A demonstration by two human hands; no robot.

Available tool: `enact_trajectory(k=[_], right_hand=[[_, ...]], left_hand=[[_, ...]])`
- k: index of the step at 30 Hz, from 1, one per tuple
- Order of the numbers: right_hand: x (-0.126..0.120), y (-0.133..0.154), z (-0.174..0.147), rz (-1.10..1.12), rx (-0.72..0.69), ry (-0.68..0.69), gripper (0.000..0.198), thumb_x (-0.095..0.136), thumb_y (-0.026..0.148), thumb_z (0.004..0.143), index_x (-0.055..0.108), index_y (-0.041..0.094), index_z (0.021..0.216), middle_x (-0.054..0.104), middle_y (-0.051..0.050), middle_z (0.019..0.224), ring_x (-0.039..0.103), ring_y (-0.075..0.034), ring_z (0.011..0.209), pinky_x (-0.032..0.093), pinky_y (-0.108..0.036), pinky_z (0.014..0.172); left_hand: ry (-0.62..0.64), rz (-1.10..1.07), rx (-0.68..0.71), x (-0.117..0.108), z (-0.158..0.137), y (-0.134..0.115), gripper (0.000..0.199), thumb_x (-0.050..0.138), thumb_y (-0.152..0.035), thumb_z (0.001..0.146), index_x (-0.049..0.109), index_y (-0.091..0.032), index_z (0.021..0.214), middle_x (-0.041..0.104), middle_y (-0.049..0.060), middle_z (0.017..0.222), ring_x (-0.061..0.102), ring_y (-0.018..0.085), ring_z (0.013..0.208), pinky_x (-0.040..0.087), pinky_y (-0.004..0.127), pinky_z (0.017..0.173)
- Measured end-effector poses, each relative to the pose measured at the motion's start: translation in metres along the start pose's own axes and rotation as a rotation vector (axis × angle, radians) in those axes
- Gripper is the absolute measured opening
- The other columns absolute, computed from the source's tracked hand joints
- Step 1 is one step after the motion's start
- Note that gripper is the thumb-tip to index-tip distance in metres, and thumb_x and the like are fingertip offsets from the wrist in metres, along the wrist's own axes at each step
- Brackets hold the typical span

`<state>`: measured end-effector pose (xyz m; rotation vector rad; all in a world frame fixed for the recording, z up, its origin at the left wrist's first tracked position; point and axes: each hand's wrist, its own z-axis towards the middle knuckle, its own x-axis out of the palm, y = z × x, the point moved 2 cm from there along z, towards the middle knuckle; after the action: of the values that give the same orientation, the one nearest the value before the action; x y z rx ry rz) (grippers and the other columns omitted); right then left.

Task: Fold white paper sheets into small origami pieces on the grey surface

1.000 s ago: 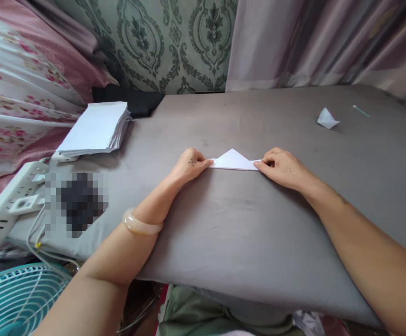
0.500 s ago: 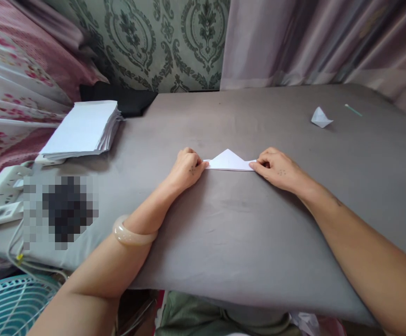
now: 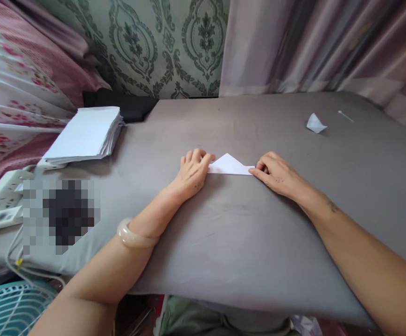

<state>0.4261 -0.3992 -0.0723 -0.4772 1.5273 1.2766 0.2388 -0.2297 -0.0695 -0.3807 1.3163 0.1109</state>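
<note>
A folded white paper lies on the grey cloth in front of me, with a triangular peak pointing away and a straight, narrow near edge. My left hand is over its left end, palm down, fingers apart and slightly bent, the index finger reaching toward the peak. It covers that end of the paper, and its thumb is hidden. At the other end, my right hand pinches the paper's right tip between thumb and curled fingers.
A small folded paper piece and a thin green stick lie at the back right. On the left are a stack of white paper, a black cloth, a power strip, and a teal fan below the edge.
My left hand has let go of its pinch on the paper's left end and turned palm down with fingers spread. My right hand keeps its pinch. The view has shifted slightly.
</note>
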Motion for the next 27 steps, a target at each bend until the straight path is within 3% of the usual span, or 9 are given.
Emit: enact_trajectory(k=[5, 8, 11, 14, 17, 20, 27], right_hand=[[-0.004, -0.004, 0.000, 0.016, 0.001, 0.014, 0.023, 0.051, 0.042, 0.086, 0.057, 0.021, 0.078, 0.056, -0.004, 0.091, 0.054, -0.016, 0.076, 0.042, -0.031, 0.071], [-0.009, -0.005, 0.000, 0.010, -0.010, 0.019, 0.020, 0.052, 0.038, 0.084, 0.059, 0.021, 0.080, 0.057, -0.004, 0.090, 0.055, -0.017, 0.077, 0.043, -0.031, 0.070], [-0.009, 0.002, -0.002, -0.036, -0.001, -0.067, 0.017, 0.049, 0.031, 0.085, 0.062, 0.020, 0.085, 0.059, -0.006, 0.089, 0.057, -0.019, 0.079, 0.045, -0.033, 0.074], [0.000, 0.030, -0.008, -0.139, -0.092, -0.176, 0.030, 0.035, 0.023, 0.093, 0.063, 0.018, 0.100, 0.061, -0.013, 0.105, 0.056, -0.025, 0.099, 0.045, -0.039, 0.084], [0.018, 0.064, -0.018, -0.224, -0.264, -0.094, 0.035, 0.034, 0.029, 0.096, 0.059, 0.016, 0.116, 0.058, -0.015, 0.118, 0.052, -0.028, 0.110, 0.042, -0.041, 0.094], [0.028, 0.082, -0.024, -0.295, -0.290, -0.013, 0.042, 0.034, 0.038, 0.097, 0.055, 0.015, 0.125, 0.058, -0.015, 0.117, 0.053, -0.029, 0.108, 0.044, -0.043, 0.093], [0.023, 0.078, -0.026, -0.355, -0.268, 0.040, 0.048, 0.028, 0.040, 0.098, 0.053, 0.016, 0.132, 0.057, -0.016, 0.123, 0.052, -0.029, 0.105, 0.047, -0.043, 0.087]], left_hand=[[0.094, 0.081, 0.289, -0.002, 0.002, -0.004, 0.050, 0.029, -0.009, 0.092, 0.048, -0.029, 0.135, 0.052, 0.010, 0.115, 0.046, 0.022, 0.099, 0.034, 0.036, 0.086], [0.133, 0.100, 0.363, -0.003, 0.003, -0.003, 0.050, 0.030, -0.012, 0.094, 0.049, -0.030, 0.136, 0.054, 0.010, 0.112, 0.048, 0.021, 0.096, 0.034, 0.033, 0.085], [0.128, 0.125, 0.367, -0.004, 0.004, -0.004, 0.048, 0.032, -0.015, 0.095, 0.050, -0.031, 0.136, 0.054, 0.010, 0.111, 0.048, 0.020, 0.093, 0.035, 0.032, 0.083], [0.134, 0.153, 0.377, -0.004, 0.005, -0.005, 0.048, 0.030, -0.016, 0.096, 0.051, -0.031, 0.136, 0.055, 0.010, 0.110, 0.049, 0.020, 0.093, 0.036, 0.032, 0.083], [0.128, 0.174, 0.393, -0.004, 0.005, -0.006, 0.046, 0.030, -0.017, 0.096, 0.052, -0.030, 0.135, 0.056, 0.010, 0.108, 0.049, 0.021, 0.095, 0.037, 0.033, 0.084], [0.118, 0.154, 0.387, -0.003, 0.005, -0.005, 0.044, 0.032, -0.019, 0.096, 0.055, -0.026, 0.132, 0.057, 0.010, 0.108, 0.050, 0.021, 0.094, 0.039, 0.034, 0.086], [0.150, 0.006, 0.271, -0.014, -0.010, -0.008, 0.041, 0.033, -0.011, 0.091, 0.060, -0.019, 0.122, 0.059, 0.010, 0.108, 0.053, 0.020, 0.101, 0.047, 0.030, 0.085]])
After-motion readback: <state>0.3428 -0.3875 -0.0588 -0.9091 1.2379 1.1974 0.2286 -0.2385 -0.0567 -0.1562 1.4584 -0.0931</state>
